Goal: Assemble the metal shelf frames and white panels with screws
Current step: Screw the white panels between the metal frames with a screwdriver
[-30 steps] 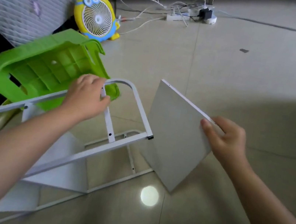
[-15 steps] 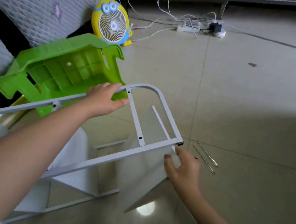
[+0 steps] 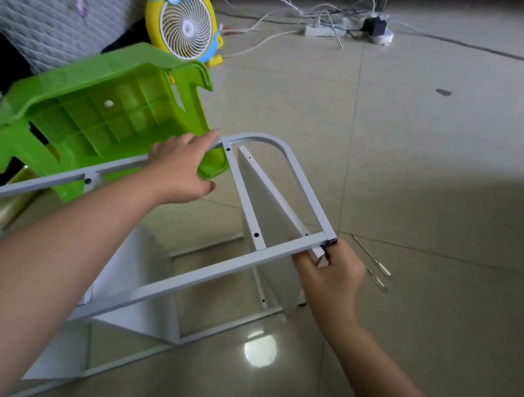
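Two tools (image 3: 377, 273) lie on the floor (image 3: 447, 166) beside the right hand (image 3: 332, 276), which pinches a corner of the panel (image 3: 274, 210) inside the frame (image 3: 307, 191); left hand (image 3: 182, 174) grips its upper rail (image 3: 114, 170). Overturned stool (image 3: 95, 117) crowds behind, fan (image 3: 186, 20) beyond.

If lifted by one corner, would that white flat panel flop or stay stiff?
Probably stiff: the white flat panel shows straight edges while the right hand grips only its near corner. Likely light too: one hand holds it tilted inside the grey metal frame.
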`<control>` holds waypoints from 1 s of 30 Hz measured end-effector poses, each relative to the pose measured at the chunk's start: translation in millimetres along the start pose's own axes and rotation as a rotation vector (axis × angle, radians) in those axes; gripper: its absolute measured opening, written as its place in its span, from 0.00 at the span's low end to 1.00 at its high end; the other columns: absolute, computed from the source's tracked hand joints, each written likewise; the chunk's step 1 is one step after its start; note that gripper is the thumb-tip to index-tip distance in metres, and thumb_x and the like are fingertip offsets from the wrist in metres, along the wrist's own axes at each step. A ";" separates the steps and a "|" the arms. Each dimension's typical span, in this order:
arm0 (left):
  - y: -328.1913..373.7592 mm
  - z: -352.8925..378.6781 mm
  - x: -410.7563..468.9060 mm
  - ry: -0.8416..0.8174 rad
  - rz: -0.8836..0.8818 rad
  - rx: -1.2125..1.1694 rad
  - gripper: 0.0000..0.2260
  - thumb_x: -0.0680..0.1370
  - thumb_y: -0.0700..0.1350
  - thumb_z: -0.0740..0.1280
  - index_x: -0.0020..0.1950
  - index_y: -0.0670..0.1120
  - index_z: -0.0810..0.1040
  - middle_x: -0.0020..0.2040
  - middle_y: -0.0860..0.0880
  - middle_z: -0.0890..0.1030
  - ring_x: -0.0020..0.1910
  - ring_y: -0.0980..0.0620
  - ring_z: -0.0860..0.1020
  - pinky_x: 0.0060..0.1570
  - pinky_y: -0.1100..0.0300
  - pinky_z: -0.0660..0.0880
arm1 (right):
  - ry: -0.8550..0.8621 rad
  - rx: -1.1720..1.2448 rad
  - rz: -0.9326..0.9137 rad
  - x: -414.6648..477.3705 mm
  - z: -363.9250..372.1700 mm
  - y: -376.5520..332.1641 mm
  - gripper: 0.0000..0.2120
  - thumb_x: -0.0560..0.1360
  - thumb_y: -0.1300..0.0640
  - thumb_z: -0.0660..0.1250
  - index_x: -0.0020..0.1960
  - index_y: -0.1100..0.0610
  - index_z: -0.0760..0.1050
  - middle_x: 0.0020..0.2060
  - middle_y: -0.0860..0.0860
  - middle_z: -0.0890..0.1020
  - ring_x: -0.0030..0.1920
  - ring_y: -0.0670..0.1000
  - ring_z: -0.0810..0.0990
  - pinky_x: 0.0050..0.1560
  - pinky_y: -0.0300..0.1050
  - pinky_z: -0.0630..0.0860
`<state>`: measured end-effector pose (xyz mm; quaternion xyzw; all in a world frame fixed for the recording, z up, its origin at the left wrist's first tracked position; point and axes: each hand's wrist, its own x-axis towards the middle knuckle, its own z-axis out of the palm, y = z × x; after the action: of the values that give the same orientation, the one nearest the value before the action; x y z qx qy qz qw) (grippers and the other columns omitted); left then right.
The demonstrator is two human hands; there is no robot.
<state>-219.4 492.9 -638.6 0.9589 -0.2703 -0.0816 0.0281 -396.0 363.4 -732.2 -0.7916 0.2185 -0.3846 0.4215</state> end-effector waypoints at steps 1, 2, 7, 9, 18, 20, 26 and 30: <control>0.7 0.6 0.4 -0.010 -0.002 0.017 0.37 0.73 0.48 0.69 0.76 0.52 0.50 0.69 0.41 0.64 0.68 0.41 0.64 0.64 0.50 0.61 | -0.061 0.014 -0.010 -4.4 1.9 0.5 0.08 0.65 0.57 0.68 0.34 0.63 0.78 0.27 0.47 0.73 0.31 0.43 0.69 0.32 0.23 0.65; 0.8 0.9 0.8 -0.016 -0.002 0.023 0.39 0.73 0.48 0.69 0.76 0.52 0.49 0.69 0.41 0.64 0.68 0.41 0.64 0.64 0.50 0.62 | -0.150 0.018 -0.023 -9.4 2.5 0.3 0.10 0.66 0.54 0.67 0.37 0.61 0.79 0.29 0.44 0.73 0.30 0.41 0.70 0.33 0.20 0.65; -3.6 -1.8 4.0 -0.038 0.010 -0.024 0.42 0.71 0.44 0.69 0.76 0.51 0.45 0.69 0.40 0.64 0.68 0.41 0.65 0.65 0.49 0.64 | -0.511 -0.234 0.072 -21.4 -2.0 11.0 0.13 0.75 0.50 0.64 0.45 0.60 0.78 0.32 0.43 0.70 0.31 0.44 0.70 0.32 0.33 0.65; -3.3 -1.8 3.9 -0.045 0.023 -0.015 0.41 0.71 0.43 0.69 0.76 0.50 0.47 0.70 0.40 0.63 0.68 0.41 0.64 0.66 0.49 0.63 | -0.625 -0.375 0.101 -14.0 -9.1 7.9 0.14 0.77 0.50 0.60 0.41 0.60 0.75 0.31 0.47 0.69 0.31 0.48 0.70 0.31 0.37 0.64; 2.1 3.9 -23.6 0.310 0.424 -0.029 0.20 0.63 0.38 0.64 0.55 0.41 0.81 0.55 0.36 0.77 0.54 0.33 0.74 0.55 0.44 0.71 | -0.556 -0.361 -0.048 -37.3 7.2 9.3 0.12 0.73 0.57 0.66 0.34 0.62 0.76 0.27 0.52 0.72 0.25 0.52 0.73 0.24 0.42 0.67; 2.7 3.0 -29.4 0.408 0.360 0.019 0.16 0.66 0.34 0.67 0.53 0.41 0.81 0.45 0.38 0.77 0.44 0.36 0.76 0.40 0.47 0.75 | -0.480 -0.290 0.003 -42.5 12.1 7.5 0.13 0.71 0.57 0.67 0.30 0.61 0.74 0.24 0.47 0.67 0.21 0.47 0.66 0.20 0.38 0.62; 2.5 10.2 -33.9 0.346 0.089 -0.151 0.20 0.75 0.38 0.64 0.67 0.45 0.72 0.52 0.41 0.77 0.49 0.40 0.76 0.48 0.50 0.72 | -0.454 -0.346 -0.043 -44.2 13.6 -3.4 0.11 0.66 0.56 0.68 0.27 0.57 0.73 0.20 0.44 0.64 0.18 0.41 0.53 0.25 0.20 0.45; 1.8 14.4 -35.5 0.331 0.146 -0.314 0.19 0.74 0.37 0.65 0.65 0.46 0.74 0.52 0.44 0.79 0.46 0.45 0.79 0.49 0.52 0.76 | -0.444 -0.311 -0.041 -47.1 18.5 -1.3 0.11 0.67 0.56 0.66 0.27 0.59 0.73 0.22 0.44 0.64 0.19 0.42 0.59 0.24 0.23 0.49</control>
<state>-252.6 509.7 -647.6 0.9210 -0.3147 0.0378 0.2264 -410.0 404.9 -757.6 -0.9160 0.1613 -0.1719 0.3247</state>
